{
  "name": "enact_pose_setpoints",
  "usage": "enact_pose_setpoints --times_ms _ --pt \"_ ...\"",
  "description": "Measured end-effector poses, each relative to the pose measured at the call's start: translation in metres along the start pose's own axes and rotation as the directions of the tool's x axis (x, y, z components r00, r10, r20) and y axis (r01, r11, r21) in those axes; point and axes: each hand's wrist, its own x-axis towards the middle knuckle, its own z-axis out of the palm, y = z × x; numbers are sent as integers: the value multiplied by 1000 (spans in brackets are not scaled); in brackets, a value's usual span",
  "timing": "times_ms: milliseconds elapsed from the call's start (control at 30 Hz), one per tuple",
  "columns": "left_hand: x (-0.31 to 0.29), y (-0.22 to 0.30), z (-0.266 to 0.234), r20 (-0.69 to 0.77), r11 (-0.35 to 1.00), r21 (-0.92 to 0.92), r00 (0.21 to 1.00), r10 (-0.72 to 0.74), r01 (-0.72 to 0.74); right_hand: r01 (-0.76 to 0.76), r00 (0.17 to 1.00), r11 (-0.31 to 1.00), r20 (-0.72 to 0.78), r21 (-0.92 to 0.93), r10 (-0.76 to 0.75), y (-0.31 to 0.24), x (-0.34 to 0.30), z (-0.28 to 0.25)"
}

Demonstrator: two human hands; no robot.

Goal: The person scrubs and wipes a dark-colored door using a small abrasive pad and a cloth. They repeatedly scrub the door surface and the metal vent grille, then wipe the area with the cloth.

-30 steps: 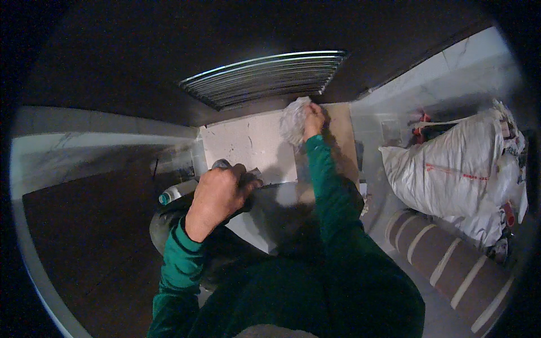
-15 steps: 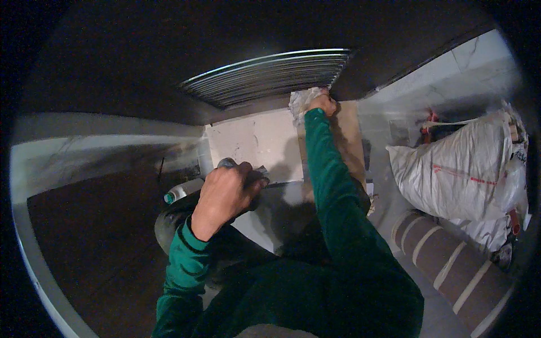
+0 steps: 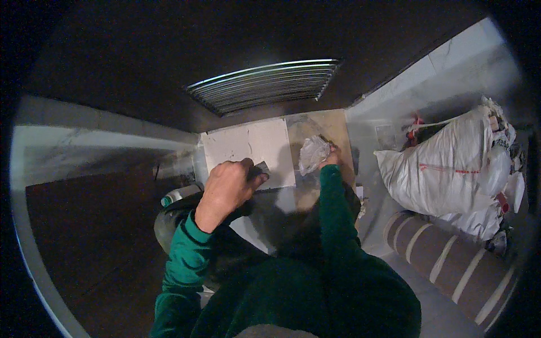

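Clamping fingers of right hand on crumpled whitish wad, of left hand on, seemingly, grey scraper; could gouge far cream panel by dipping its corner.

The whitish wad, crumpled and held, sits right of the flat grey piece, small, gripped and partly hidden.

The left hand is holding a curled grip, its back facing up and its thumb pointing inward, while the bare left wrist is showing above a bunched green cuff. The left forearm is slanting forward and rightward. The right arm is stretching forward, the right hand gripping farther out, its fingers partly hidden.
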Motion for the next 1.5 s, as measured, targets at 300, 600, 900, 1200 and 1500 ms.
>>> enact_pose_setpoints --times_ms 300,600,900,1200,1500 --pt "6 3 4 -7 1000 -5 1000 27 -27 388 818 31 328 -921 -473 11 43 92" --pt "10 4 6 28 1000 4 1000 12 -12 235 892 -484 384 -843 -236 0 26 114" --pt "8 -1 6 8 1000 28 1000 8 -8 122 939 -618 291 -776 -181 11 41 131" --pt "5 -3 3 12 1000 -8 1000 -8 9 94 985 -562 160 -822 -69 -18 11 107" --pt "24 -19 22 -87 871 -490 991 -102 47 170 981 -514 196 -841 3 18 1 -36"
